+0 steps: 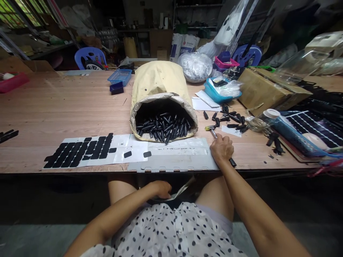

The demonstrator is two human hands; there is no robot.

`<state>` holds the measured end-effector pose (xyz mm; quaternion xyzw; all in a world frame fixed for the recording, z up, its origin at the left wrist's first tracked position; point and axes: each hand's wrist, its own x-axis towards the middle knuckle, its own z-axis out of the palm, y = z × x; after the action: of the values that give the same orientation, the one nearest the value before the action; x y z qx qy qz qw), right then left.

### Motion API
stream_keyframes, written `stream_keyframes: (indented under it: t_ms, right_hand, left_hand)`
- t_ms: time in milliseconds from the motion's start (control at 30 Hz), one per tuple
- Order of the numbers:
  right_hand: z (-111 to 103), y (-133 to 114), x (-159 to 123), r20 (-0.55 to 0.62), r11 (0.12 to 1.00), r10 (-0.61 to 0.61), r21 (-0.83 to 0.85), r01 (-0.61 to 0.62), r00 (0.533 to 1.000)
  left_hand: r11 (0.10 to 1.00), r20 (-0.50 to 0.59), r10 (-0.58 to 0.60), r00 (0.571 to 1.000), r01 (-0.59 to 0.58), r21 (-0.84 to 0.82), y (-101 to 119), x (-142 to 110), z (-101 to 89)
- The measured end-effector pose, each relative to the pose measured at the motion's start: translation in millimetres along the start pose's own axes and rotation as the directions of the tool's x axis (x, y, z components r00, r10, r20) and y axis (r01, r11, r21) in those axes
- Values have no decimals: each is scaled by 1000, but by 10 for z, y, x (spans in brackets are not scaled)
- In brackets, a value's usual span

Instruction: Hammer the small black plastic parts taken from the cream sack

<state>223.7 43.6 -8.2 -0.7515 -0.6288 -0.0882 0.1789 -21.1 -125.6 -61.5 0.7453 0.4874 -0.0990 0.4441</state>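
My right hand [222, 147] rests at the table's front edge, closed round what looks like a small hammer [213, 132] with a metal shaft, a yellowish tip and a black handle end. Low over my lap is my left hand [162, 189], its fingers curled beside the pale rim [182, 190] of something between my knees; what they hold, if anything, is hidden. A yellow sack [160, 76] lies with its mouth toward me, full of black tapered plastic parts [167, 128]. In front of it a grey board [174, 162] lies flat along the edge.
Black stickers [72, 153] cover a white sheet at left. Loose black parts [233, 117] lie right of the sack. Behind stand a blue basket [120, 75], a turquoise basket [218, 93] and a cardboard box [264, 89]. A blue tray [297, 134] stands at right.
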Motion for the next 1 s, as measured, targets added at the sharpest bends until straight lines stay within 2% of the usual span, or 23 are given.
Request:
stream_keyframes:
  t_ms: [33,67,100,133,167,200,233,267,300,333,367,400,433,467,533,633,700,767,800,833,867,933,1000]
  right_hand:
    - [-6,-5,-3,5,1000,1,-1,-1,1000]
    - [-15,-13,-6,8,1000,1,-3,-1,1000]
    - [-27,-21,-9,11,1000,2,-4,-2,1000]
    - [-40,-31,-12,14,1000,4,-6,-4,1000]
    - [-55,-42,-15,19,1000,7,-7,-7,1000]
    - [-70,-53,-16,27,1000,9,-9,-9,1000]
    - [-85,-64,-17,37,1000,11,-10,-11,999]
    - [-99,-73,-18,48,1000,12,-10,-12,999]
    - [-111,-81,-18,58,1000,13,-9,-13,998]
    - [-122,-87,-18,67,1000,14,-7,-13,998]
    - [-129,-92,-17,73,1000,13,-6,-13,997]
    - [-135,-94,-17,75,1000,12,-4,-12,997]
    - [-138,-95,-17,76,1000,10,-2,-10,997]
    - [-138,-95,-16,77,1000,10,-3,-9,997]
    - [-136,-93,-15,77,1000,8,-5,-8,997]
    - [-127,-89,-13,77,1000,9,-5,-9,997]
    - [-117,-88,-11,73,1000,12,-8,-12,997]
    - [-102,-87,-9,64,1000,14,-11,-14,998]
    - [-93,-86,-7,58,1000,14,-11,-13,998]
    - [-83,-84,-5,52,1000,13,-11,-12,999]
    - [-73,-81,-4,46,1000,11,-11,-10,999]
    - [-54,-72,-4,37,1000,5,-11,-5,999]
    - [-41,-64,-10,32,1000,-2,-9,2,999]
  left_hand:
    - [998,149,43,988,-37,-40,93,-102,-139]
    - [987,330,128,935,-88,-133,181,-202,-323]
    - [951,431,231,872,-109,-290,259,-289,-544]
    - [903,427,310,849,-124,-411,321,-355,-793]
    - [864,332,344,878,-158,-477,364,-389,-1052]
    - [847,165,324,931,-208,-489,389,-387,-1305]
    - [860,-51,255,966,-250,-444,396,-348,-1536]
    - [897,-314,139,939,-254,-362,389,-276,-1732]
    - [944,-562,-7,827,-180,-277,374,-180,-1885]
    - [973,-725,-126,678,-60,-225,353,-70,-1992]
    - [979,-824,-200,531,68,-194,331,42,-2055]
    - [967,-868,-241,433,184,-177,310,146,-2080]
    - [949,-882,-258,394,275,-155,292,235,-2077]
    - [934,-881,-260,395,336,-125,276,303,-2056]
    - [914,-866,-249,435,400,-62,250,373,-2000]
    - [907,-859,-226,458,421,-14,216,334,-1967]
    - [910,-870,-219,441,414,-20,204,246,-1981]
    - [921,-897,-215,386,386,-55,228,151,-1975]
    - [933,-909,-206,363,352,-71,262,117,-1950]
    - [950,-915,-184,358,302,-73,312,99,-1905]
    - [970,-914,-147,377,237,-58,376,101,-1841]
    - [996,-882,-38,469,92,6,528,169,-1667]
    - [998,-828,48,558,-1,57,658,297,-1478]
